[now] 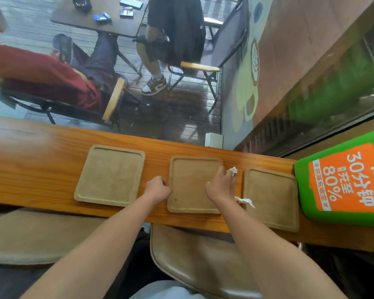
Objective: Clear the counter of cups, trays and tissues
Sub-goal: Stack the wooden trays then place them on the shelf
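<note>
Nearest: a brown chair seat (203,255) tucked under the near edge of the counter (41,165).
Left hand (158,188): fingers curled at the left rim of the middle tray (192,195); I cannot tell whether it grips the rim or only rests against it.
Right hand (220,184): stretched over that tray's far right corner, fingertips pinching a crumpled tissue (233,170) on the bare wood between the middle tray and the right tray (272,197).
Second tissue (245,201): a torn white scrap in the same gap, nearer, against the right tray's left rim.
Left tray (110,174): apart from the middle one, with nothing on it; all three lie flat in a row.
Cups: none shows.
Tissues, handling: probably almost weightless and soft, so a light pinch should do, though a scrap may tear or drift off.
Trays, handling: they look stiff, light and shallow; I would take each by its raised rim at a side edge, and they should stack.
Counter surface: a long narrow plank of glossy orange wood, likely smooth enough to slide a tray toward the edge.
Right end: a green and orange sign (341,182) just beside the right tray.
Beyond: a window onto a wet deck with a table, folding chairs and two seated people.
</note>
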### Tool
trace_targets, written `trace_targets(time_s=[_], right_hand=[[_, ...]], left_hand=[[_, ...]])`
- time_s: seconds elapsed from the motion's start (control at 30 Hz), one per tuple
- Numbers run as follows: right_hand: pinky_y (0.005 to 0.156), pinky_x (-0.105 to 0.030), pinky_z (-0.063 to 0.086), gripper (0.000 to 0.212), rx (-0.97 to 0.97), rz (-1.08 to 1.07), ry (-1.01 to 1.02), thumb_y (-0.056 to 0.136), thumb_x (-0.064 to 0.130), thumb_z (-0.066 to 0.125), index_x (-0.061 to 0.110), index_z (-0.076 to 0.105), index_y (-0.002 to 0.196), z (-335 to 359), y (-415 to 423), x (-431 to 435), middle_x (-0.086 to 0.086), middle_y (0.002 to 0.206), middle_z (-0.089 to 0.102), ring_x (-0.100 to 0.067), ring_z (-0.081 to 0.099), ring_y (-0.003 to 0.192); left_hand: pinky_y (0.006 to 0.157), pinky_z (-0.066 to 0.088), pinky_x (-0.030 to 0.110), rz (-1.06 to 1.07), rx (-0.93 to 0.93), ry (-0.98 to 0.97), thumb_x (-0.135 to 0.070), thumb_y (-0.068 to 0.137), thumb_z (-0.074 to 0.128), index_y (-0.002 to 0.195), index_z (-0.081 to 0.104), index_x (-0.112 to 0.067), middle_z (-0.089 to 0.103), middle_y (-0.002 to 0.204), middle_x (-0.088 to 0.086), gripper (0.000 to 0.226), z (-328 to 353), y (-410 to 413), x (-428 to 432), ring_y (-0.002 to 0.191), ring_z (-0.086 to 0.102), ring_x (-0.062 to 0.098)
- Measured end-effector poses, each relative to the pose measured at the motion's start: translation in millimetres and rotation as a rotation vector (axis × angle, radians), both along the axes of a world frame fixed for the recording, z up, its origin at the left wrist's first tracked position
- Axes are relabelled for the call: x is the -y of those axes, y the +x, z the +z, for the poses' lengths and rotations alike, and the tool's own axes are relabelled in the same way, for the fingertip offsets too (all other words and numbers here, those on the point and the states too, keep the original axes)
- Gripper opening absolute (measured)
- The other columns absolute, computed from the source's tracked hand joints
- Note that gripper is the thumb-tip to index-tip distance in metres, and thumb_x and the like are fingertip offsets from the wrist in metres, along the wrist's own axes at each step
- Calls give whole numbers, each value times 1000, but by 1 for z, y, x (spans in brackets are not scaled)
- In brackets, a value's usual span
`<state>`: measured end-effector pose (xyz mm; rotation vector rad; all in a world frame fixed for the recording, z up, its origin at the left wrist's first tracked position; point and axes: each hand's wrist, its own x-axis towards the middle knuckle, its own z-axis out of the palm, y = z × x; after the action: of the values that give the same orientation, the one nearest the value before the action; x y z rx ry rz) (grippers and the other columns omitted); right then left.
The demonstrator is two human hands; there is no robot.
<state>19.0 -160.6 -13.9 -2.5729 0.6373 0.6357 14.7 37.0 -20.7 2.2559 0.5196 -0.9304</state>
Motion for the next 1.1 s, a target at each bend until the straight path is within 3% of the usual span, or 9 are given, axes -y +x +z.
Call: trace_targets(time_s=[0.2,0.37,0.47,0.6,0.8,0.9,0.93,1.07,1.1], right_hand=[[105,-47,37,73,-98,-190,-26,85,38,63,7,33,145,-21,-7,-13,-20,145,42,-39,41,132],[108,-51,37,76,-177,-341,28,87,55,59,8,41,143,-29,-1,-21,-21,147,38,-40,37,135],[110,-51,38,71,-195,-380,104,90,51,57,8,42,144,-27,-2,-33,-19,152,31,-38,35,138],[112,-49,37,75,-165,-445,230,89,46,61,6,36,148,-12,3,-60,-18,152,31,-37,37,137],[103,-46,46,70,-134,-445,361,88,42,63,6,41,144,9,27,-122,-13,146,39,-33,49,126],[79,-37,54,53,-130,-414,518,90,36,62,9,51,134,13,36,-173,-4,117,59,-22,61,102],[78,-36,54,52,-131,-411,588,90,34,62,11,49,135,15,40,-195,-3,114,59,-21,61,101],[104,-44,46,60,-89,-280,696,86,30,62,16,42,141,19,43,-290,-6,128,55,-24,54,118],[105,-45,45,62,-74,-229,673,84,31,61,17,43,141,17,41,-305,-7,131,54,-25,51,122]], left_hand=[[63,42,28,188,-20,-75,-35,91,63,121,58,-6,59,105,6,42,-19,0,17,85,52,20],[87,47,37,494,-194,-208,-44,89,60,141,44,-6,53,134,13,66,-30,2,3,109,54,29],[105,44,50,630,-285,-277,-40,89,64,151,27,-11,39,149,16,78,-30,8,-15,128,47,38],[106,44,51,506,-183,-286,-22,94,60,149,15,-10,38,149,17,73,-15,18,-40,127,47,38],[98,50,50,482,-24,-259,-20,95,53,129,43,-12,59,126,14,36,4,46,-112,111,58,36],[98,51,50,525,30,-261,-21,98,51,134,48,-12,62,125,13,38,10,51,-146,111,60,35],[98,51,47,524,38,-255,-20,99,49,135,50,-12,62,126,12,37,12,51,-154,113,60,32],[90,45,32,652,41,-272,-11,99,44,138,49,-8,54,137,14,39,12,37,-147,117,52,22],[86,43,30,544,24,-263,-4,95,47,142,42,-7,46,142,15,48,11,37,-146,125,47,24]])
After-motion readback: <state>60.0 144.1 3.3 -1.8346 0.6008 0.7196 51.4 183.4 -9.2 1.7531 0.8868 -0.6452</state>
